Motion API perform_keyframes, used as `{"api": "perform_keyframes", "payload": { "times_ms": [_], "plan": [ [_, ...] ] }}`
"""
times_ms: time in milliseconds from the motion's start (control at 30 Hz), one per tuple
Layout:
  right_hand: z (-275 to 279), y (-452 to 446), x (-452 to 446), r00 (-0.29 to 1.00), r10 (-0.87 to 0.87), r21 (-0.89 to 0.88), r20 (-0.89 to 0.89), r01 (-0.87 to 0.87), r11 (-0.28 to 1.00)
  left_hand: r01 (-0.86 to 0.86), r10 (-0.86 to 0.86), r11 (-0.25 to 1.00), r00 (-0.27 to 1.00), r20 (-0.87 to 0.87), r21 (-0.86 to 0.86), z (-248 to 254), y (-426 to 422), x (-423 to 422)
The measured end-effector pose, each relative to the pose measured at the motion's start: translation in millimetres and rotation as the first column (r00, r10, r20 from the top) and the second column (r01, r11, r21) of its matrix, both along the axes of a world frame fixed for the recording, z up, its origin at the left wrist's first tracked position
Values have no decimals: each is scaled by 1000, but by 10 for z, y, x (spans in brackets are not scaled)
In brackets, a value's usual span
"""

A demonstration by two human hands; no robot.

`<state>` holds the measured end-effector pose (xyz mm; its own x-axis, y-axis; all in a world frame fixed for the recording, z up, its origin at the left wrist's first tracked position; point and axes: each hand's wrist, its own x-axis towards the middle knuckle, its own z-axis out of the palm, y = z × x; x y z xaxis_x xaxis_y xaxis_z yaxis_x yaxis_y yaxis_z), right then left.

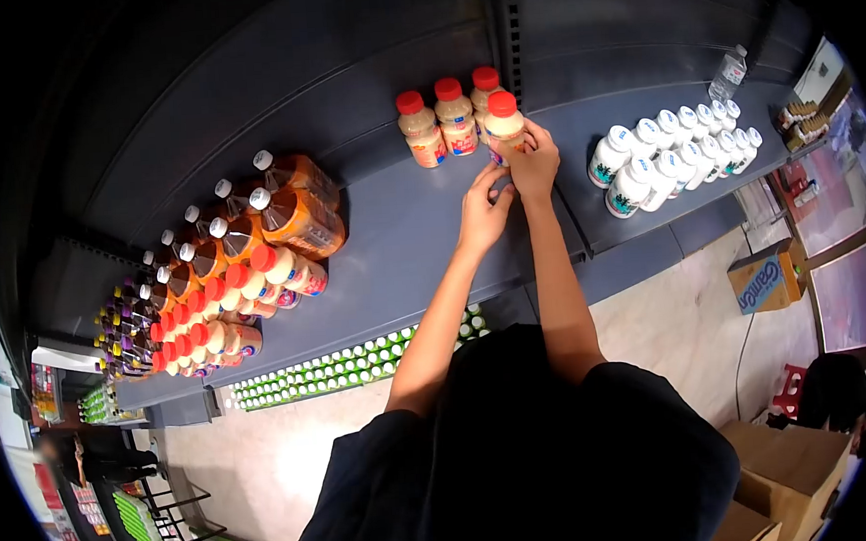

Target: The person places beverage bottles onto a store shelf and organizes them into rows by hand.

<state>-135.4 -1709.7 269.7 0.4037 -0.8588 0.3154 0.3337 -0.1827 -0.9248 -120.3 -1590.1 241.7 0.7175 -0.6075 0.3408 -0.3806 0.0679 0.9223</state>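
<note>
Several red-capped bottles of a beige drink stand near the back of the grey shelf (pixel 400 223); three of them (pixel 457 120) form a row. In front of the row's right end is another such bottle (pixel 503 125). My right hand (pixel 534 163) is closed around this bottle's right side and lower part. Just below the bottle, my left hand (pixel 484 208) has its fingers loosely curled, with the thumb apart from them and nothing visible between. Its fingertips are close to the bottle's base; whether they touch it is unclear.
Large orange drink bottles (pixel 301 224) and more red-capped bottles (pixel 289 269) stand at left. White bottles (pixel 631 187) and a clear bottle (pixel 727 74) are at right. Green-and-white bottles (pixel 359 362) sit lower. Cartons (pixel 787 467) and people (pixel 832 395) (pixel 107 459) are beyond.
</note>
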Motion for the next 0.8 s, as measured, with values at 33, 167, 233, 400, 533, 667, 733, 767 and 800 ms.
{"api": "perform_keyframes", "payload": {
  "times_ms": [33,167,233,400,533,667,733,767,800],
  "plan": [
    [-33,-16,30,1000,-14,-21,5,14,1000,-14,14,1000,1000,18,-2,27,-3,3],
    [-114,-112,71,998,-43,-88,-56,38,995,9,-10,999,1000,-29,-43,-36,-87,16],
    [-125,-154,70,997,-31,-98,-68,24,995,8,-13,994,999,-52,-110,-103,-145,45],
    [-195,-236,84,990,128,4,59,-128,992,4,-21,990,993,-119,-139,-160,-153,-3],
    [-210,-225,89,998,57,-51,17,-57,997,-10,-8,984,995,-101,-175,-141,-121,-56],
    [-206,-184,102,1000,5,-82,3,-5,997,-25,16,989,998,-64,-145,-17,22,-115],
    [-165,-157,67,999,-20,-109,-25,18,994,-16,7,993,997,-83,-119,55,125,-152],
    [-143,-126,54,999,-47,-122,-27,44,992,-12,3,993,997,-78,-114,92,188,-175],
    [-107,-97,50,997,-72,-136,-29,68,988,-9,1,994,997,-74,-109,107,252,-181]
  ]
}}
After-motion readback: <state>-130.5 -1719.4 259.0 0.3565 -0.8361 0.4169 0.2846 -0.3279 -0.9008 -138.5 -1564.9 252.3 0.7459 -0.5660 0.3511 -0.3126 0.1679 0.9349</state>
